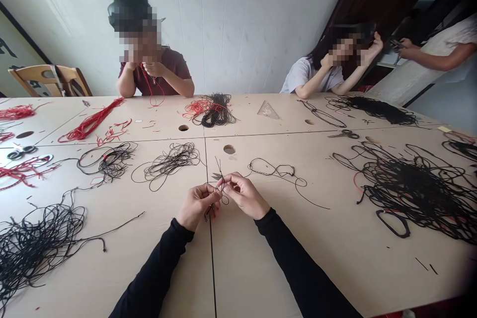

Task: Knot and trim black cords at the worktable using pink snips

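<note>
My left hand [197, 206] and my right hand [244, 195] meet above the pale wooden table [261, 263], their fingertips pinching a short length of thin black cord [220, 184]. Its loose ends stick up and hang down between my fingers. Just behind my fingertips lies a small metal object [216, 176], perhaps scissors, partly hidden by my hands. A loose loop of the same black cord [276, 171] lies to the right of my right hand. Another black cord tangle [173, 161] sits beyond my left hand.
Large black cord heaps [417, 191] [37, 243] lie at both sides. Red cord [91, 120], scissors [345, 134] and a clear set square [267, 110] rest farther along the table. Two seated people [154, 72] [316, 74] face me across it, and another person's arm [436, 54] shows at right.
</note>
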The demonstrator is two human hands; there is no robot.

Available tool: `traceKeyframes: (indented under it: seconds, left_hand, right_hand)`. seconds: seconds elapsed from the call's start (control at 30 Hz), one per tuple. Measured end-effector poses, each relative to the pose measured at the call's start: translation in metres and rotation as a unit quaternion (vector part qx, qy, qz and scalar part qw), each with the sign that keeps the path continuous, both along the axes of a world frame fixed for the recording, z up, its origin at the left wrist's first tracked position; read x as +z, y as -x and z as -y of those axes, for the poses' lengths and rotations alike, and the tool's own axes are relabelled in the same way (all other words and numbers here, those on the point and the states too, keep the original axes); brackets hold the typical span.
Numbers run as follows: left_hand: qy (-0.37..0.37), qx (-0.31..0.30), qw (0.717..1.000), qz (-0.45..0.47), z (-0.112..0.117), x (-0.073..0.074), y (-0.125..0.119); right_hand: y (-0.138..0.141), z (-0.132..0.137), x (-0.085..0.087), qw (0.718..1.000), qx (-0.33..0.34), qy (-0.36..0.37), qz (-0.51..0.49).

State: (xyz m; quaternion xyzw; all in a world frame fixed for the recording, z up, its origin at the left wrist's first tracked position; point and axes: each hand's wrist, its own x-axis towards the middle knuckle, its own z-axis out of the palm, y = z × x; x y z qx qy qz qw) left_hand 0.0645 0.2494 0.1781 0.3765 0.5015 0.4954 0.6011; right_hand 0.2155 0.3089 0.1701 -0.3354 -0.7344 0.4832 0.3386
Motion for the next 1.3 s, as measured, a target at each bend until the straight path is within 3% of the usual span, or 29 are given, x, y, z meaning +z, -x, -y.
traceKeyframes:
  seconds: [1.1, 1.3]
  left_hand:
    - [-0.005, -0.039, 0.998, -0.042, 0.0005, -0.0028, 0.0022]
    - [0.005, -0.01, 0.999, -0.031, 0.0003, -0.0006, 0.0015]
  right_hand:
    - [-0.0008, -0.0019, -0.0036, 0.996, 0.022, -0.083, 0.025]
    - [-0.0023, -0.0023, -0.005, 0.999, 0.024, -0.025, 0.006]
